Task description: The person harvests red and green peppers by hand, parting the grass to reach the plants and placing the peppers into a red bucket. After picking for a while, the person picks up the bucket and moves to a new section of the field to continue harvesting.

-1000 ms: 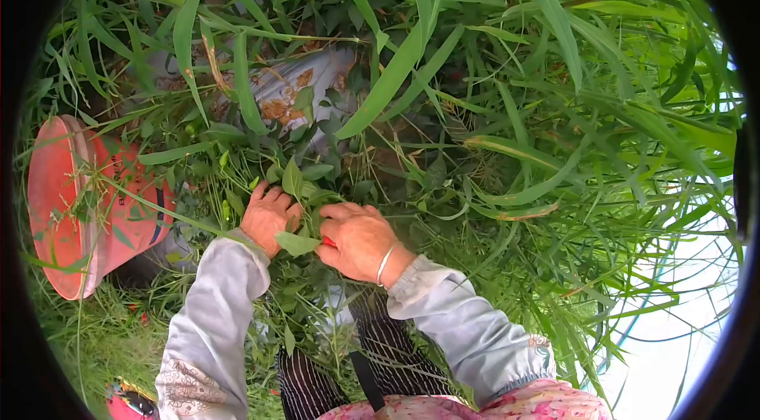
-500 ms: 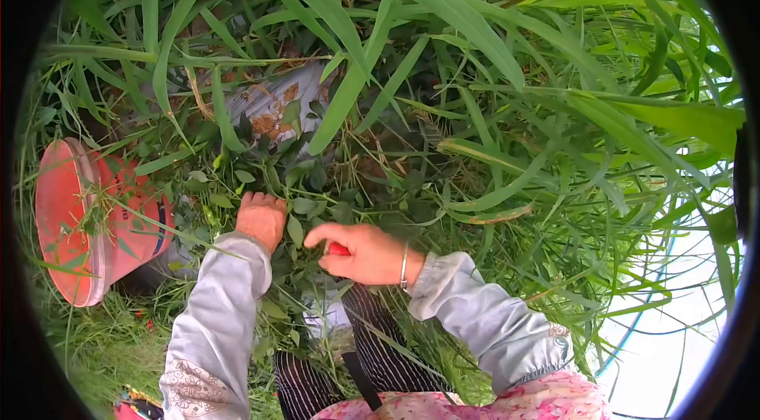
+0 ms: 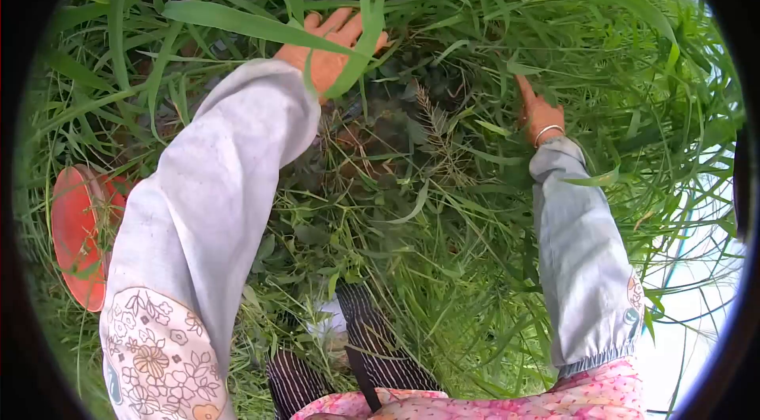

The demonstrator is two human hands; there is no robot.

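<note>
Both our hands are up in the tall grass [image 3: 443, 206]. Our left hand [image 3: 332, 52] is open, fingers spread, with long blades crossing over it. Our right hand [image 3: 541, 115], well apart from it, is half buried among the stems, a bangle [image 3: 546, 133] on its wrist; we cannot tell whether it grips anything. A red bucket [image 3: 73, 238] sits low beside our left sleeve [image 3: 214, 182].

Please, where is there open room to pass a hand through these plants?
A thinner, darker gap lies between the left hand and the right hand. Tall grass crowds the top and right. Beside the orange bucket, weeds cover the ground.
</note>
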